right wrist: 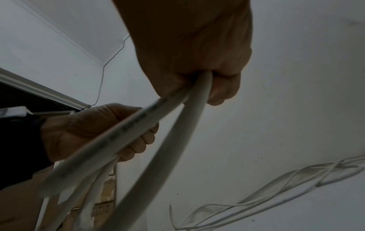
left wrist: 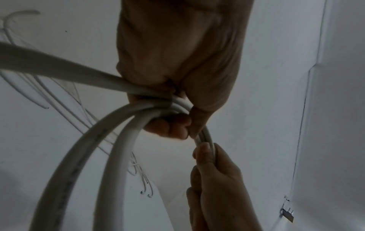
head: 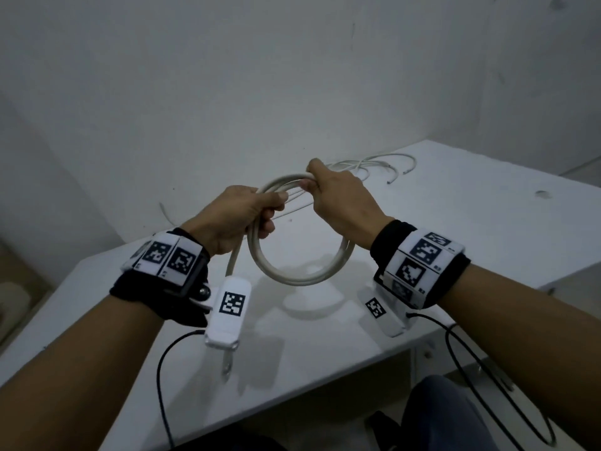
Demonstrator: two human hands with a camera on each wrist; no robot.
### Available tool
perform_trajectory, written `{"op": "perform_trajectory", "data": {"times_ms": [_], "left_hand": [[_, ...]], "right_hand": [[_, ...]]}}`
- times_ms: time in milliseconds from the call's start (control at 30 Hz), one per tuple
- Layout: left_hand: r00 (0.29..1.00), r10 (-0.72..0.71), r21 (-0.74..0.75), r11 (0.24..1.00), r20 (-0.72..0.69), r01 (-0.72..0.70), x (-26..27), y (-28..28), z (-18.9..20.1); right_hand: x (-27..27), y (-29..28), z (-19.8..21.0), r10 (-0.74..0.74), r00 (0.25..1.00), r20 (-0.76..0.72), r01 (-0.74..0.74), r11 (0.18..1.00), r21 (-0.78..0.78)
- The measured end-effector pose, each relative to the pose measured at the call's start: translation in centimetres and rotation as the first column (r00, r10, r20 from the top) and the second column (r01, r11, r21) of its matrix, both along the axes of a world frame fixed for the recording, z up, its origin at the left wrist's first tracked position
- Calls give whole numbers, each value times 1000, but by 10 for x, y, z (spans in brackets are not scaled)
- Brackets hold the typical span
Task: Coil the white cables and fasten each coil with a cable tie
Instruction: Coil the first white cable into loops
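Both your left hand [head: 240,216] and right hand [head: 338,196] grip the thick white round cable coil [head: 302,252]; next you need a tie.

The head view looks forward and down from above both forearms, taking in the table [head: 487,222], the wall behind it and both hands at middle distance. The left wrist view sits close under the left hand [left wrist: 177,54] and looks along it outward, with the right hand [left wrist: 217,179] coming in from the bottom edge and the table surface behind. The right wrist view sits equally close under the right hand [right wrist: 197,46], facing the left hand [right wrist: 88,132] across the coil [right wrist: 128,132]. All three views share the coil [head: 292,271] and both hands; each also catches the loose thin cables [head: 374,164] on the table.
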State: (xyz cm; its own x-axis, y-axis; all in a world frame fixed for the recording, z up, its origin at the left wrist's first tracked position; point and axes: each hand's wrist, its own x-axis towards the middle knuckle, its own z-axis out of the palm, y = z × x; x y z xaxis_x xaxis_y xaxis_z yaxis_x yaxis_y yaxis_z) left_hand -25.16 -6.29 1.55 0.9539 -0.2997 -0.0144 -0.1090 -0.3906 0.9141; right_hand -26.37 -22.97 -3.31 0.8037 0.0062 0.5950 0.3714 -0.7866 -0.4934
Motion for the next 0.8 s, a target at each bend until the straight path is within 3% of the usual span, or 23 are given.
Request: {"op": "perform_trajectory", "data": {"times_ms": [167, 300, 400, 500, 567, 600, 667, 733, 800], "left_hand": [[994, 26, -96, 995, -108, -36, 1, -1, 4], [976, 206, -79, 977, 73, -200, 0, -6, -3], [937, 306, -124, 950, 167, -288, 1, -7, -5], [893, 416, -197, 903, 174, -382, 7, -4, -1], [859, 495, -262, 853, 133, -451, 14, 2, 3], [844, 526, -296, 827, 107, -478, 18, 6, 5], [817, 573, -363, 775, 61, -516, 23, 12, 5], [805, 593, -431, 729, 9, -532, 27, 17, 6], [803, 595, -489, 688, -42, -535, 29, 21, 6]], "right_hand": [[6, 3, 6, 3, 1000, 0, -3, 1000, 13], [14, 4, 15, 104, 992, -77, -97, 992, 79], [17, 8, 24, 69, 989, -130, -65, 997, 35], [1, 12, 24, -110, 993, 38, 110, 994, 12], [-21, 20, 21, -79, 976, 203, 49, 987, 152], [-33, 24, 18, -5, 981, 194, -34, 979, 201], [-53, 32, 6, 194, 979, -62, -176, 959, 222], [-65, 37, -11, 368, 843, -392, -282, 923, 261], [-70, 40, -29, 430, 708, -560, -292, 901, 322]]}}
